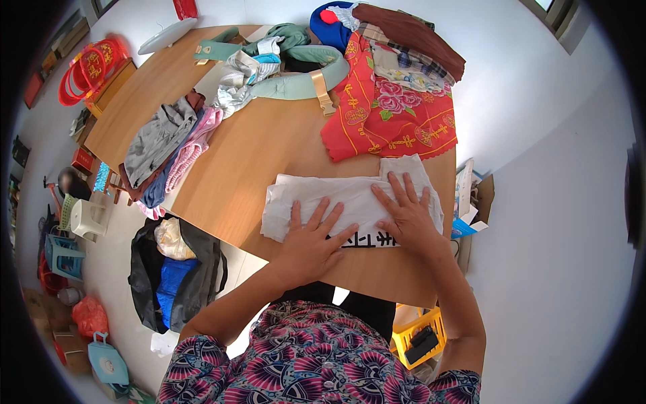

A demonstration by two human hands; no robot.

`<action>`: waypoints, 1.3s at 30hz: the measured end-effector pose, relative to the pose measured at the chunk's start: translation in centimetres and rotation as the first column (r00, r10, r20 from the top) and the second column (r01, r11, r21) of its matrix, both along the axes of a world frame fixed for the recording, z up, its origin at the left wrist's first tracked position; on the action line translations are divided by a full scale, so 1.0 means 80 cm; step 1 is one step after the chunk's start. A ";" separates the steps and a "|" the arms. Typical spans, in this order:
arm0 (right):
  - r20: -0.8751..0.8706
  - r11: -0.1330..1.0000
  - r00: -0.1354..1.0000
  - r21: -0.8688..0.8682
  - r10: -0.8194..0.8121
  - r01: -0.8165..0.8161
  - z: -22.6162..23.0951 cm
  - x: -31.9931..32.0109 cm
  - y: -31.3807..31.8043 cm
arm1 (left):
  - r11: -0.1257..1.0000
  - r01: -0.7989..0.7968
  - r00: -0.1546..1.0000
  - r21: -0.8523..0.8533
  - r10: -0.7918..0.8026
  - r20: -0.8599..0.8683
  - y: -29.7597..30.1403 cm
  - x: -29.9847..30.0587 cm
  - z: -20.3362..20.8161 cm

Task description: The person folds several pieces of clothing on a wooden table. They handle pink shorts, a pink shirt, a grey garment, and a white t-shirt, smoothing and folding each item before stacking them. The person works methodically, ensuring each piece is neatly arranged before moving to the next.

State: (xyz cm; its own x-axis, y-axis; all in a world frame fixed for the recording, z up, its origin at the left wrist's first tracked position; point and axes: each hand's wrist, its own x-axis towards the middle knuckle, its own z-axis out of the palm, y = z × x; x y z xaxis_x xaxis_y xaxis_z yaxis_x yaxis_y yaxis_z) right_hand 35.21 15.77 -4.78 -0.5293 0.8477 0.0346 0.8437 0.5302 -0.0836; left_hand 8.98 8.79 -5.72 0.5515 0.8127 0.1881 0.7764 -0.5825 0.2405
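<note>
A white garment with black print, partly folded into a long flat shape, lies at the near edge of the wooden table. My left hand rests on its left half, fingers spread. On its right half lies my right hand, also flat with the fingers apart. Neither hand grips the cloth. One end of the garment sticks out toward the far right, beyond my right hand. The palms hide part of the print. Just past the garment a red floral cloth covers the table's right side.
Folded clothes hang over the table's left edge. At the back lie a green padded carrier and a clothes pile on the red cloth. Below stand an open black bag and a yellow basket. A white wall borders the right.
</note>
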 end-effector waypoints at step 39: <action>-0.435 0.831 -0.730 -0.442 -0.527 -0.337 -0.012 -0.030 -0.104 | 0.973 0.105 0.742 -0.204 0.060 0.668 0.041 0.037 0.069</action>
